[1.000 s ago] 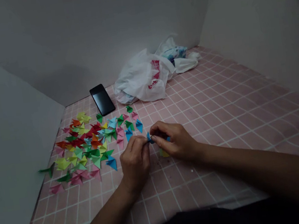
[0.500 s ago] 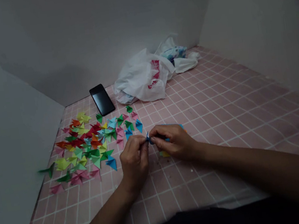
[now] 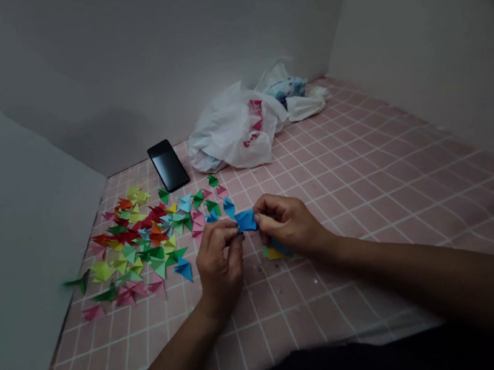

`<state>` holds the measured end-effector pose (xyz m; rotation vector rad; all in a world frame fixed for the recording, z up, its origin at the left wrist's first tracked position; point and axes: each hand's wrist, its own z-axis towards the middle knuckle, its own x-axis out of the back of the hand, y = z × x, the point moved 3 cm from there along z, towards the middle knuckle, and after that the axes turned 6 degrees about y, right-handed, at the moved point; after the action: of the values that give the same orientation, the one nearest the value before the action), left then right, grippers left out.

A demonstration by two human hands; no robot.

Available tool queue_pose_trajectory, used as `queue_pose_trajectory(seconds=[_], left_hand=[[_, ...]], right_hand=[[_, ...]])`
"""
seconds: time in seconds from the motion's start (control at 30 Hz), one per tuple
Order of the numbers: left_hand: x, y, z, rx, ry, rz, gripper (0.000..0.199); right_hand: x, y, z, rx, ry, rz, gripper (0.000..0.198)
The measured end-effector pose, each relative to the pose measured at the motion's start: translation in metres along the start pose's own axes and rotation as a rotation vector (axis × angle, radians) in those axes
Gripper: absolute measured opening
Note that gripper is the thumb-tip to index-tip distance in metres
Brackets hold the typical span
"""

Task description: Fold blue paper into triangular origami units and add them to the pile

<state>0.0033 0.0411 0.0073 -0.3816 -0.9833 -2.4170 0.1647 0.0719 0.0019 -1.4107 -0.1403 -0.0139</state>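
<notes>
A small piece of folded blue paper (image 3: 246, 220) is held up between my two hands, its flat face toward me. My left hand (image 3: 221, 262) pinches its left end between thumb and fingers. At its right end, my right hand (image 3: 286, 222) grips it with thumb and forefinger. Beneath my right hand, partly hidden by it, lies a stack of coloured paper squares (image 3: 275, 252) with yellow and blue showing. Left of my hands spreads a pile of folded paper cranes (image 3: 150, 253) in red, green, yellow, pink and blue. One blue crane (image 3: 184, 270) lies just left of my left hand.
The surface bears a pink checked cloth (image 3: 358, 292). A black phone (image 3: 168, 165) lies at the back left, behind the cranes. Crumpled white plastic bags (image 3: 234, 128) sit against the back wall (image 3: 163, 49). Walls also stand at left and right.
My hands have drawn slightly apart, and the blue paper between them now shows a broad flat face instead of a narrow edge. My right hand has risen a little.
</notes>
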Motion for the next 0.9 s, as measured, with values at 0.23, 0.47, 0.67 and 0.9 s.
queue_pose_trajectory(seconds=[0.23, 0.47, 0.67, 0.9], left_hand=[[-0.003, -0.002, -0.001, -0.068, -0.051, 0.029, 0.017], [-0.004, -0.004, -0.003, -0.046, -0.083, -0.021, 0.019], [-0.004, -0.013, -0.005, 0.181, -0.055, -0.167, 0.012], [-0.011, -0.02, -0.009, 0.668, 0.031, -0.575, 0.01]], right_hand=[[-0.001, 0.002, 0.0, 0.02, 0.008, -0.001, 0.008], [-0.004, 0.008, 0.002, -0.201, -0.039, 0.136, 0.013], [-0.003, 0.004, 0.004, -0.315, -0.033, 0.233, 0.018], [-0.004, 0.003, 0.002, -0.325, -0.097, 0.252, 0.019]])
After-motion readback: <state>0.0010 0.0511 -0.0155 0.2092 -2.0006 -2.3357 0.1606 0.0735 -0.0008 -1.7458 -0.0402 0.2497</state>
